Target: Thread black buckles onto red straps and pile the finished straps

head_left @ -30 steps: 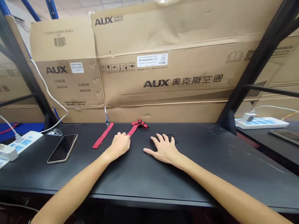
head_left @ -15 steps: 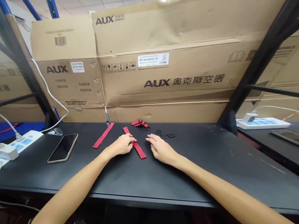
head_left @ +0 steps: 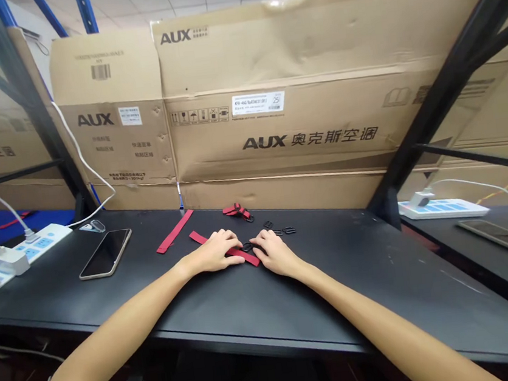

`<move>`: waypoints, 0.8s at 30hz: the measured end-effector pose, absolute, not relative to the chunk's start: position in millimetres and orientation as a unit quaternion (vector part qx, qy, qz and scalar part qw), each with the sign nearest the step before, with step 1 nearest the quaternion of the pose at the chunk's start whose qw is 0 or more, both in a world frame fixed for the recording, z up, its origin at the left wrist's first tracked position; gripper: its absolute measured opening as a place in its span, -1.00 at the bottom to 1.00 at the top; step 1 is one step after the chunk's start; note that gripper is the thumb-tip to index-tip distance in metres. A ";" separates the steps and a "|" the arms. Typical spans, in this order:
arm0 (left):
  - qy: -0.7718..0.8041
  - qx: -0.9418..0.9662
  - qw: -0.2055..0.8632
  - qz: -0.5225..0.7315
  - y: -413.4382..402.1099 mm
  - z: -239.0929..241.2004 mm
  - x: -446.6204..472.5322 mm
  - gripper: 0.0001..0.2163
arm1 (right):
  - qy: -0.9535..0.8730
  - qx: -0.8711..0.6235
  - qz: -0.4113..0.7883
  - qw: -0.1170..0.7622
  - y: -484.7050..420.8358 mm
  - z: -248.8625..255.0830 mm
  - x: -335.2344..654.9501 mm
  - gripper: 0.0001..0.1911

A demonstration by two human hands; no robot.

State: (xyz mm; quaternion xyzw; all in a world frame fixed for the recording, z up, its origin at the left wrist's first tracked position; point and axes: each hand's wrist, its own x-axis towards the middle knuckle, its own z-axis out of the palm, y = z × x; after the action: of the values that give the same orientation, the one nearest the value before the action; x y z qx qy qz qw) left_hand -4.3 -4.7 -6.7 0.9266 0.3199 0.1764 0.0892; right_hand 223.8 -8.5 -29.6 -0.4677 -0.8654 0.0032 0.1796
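My left hand (head_left: pixel 217 251) is closed over a red webbing strap (head_left: pixel 249 257), which lies slantwise on the black table, both its ends showing past the fingers. Between the two hands is a black buckle (head_left: pixel 247 247), pinched by the fingertips of my right hand (head_left: pixel 277 252) just above the strap's right end. More black buckles (head_left: pixel 288 230) lie behind my right hand. A folded red strap with black hardware (head_left: pixel 237 211) sits farther back. To the left rests another flat red strap (head_left: pixel 175 231).
A phone (head_left: pixel 106 254) lies left of the straps, with a white power strip (head_left: pixel 47 241) and cables beyond it. Cardboard panels (head_left: pixel 218 194) stand along the table's back edge. A black slanted post (head_left: pixel 407 142) rises at the right, near another power strip (head_left: pixel 444 208).
My left hand has moved right and turned the strap to a flatter slant. My right hand has come closer to it, and the black buckle now shows between the hands.
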 end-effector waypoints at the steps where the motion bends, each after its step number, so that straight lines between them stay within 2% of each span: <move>1: 0.309 0.930 0.098 0.172 -5.5 -7.7 -2.3 -0.69 | -0.863 -0.471 0.004 0.181 -8.9 -29.8 223.7 -0.64; 6: 0.316 0.923 0.140 0.170 -5.2 -11.5 2.5 -0.79 | -0.862 -0.471 0.003 0.188 -10.6 -28.2 221.2 -0.57; 16: 0.303 0.928 0.128 0.176 -3.3 -10.7 -1.0 -0.80 | -0.846 -0.472 0.076 0.236 -6.2 -23.9 223.7 -0.74; 24: 0.359 0.907 0.137 0.172 -2.1 -13.2 -0.2 -0.78 | -0.820 -0.477 0.146 0.282 -7.1 -20.0 223.9 -0.84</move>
State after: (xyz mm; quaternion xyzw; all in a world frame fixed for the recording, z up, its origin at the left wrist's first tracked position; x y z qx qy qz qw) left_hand -0.2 -2.1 -13.2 0.9069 0.3594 0.1723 0.1368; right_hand 223.9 -7.1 -20.0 -0.4766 -0.8196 0.1461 0.2824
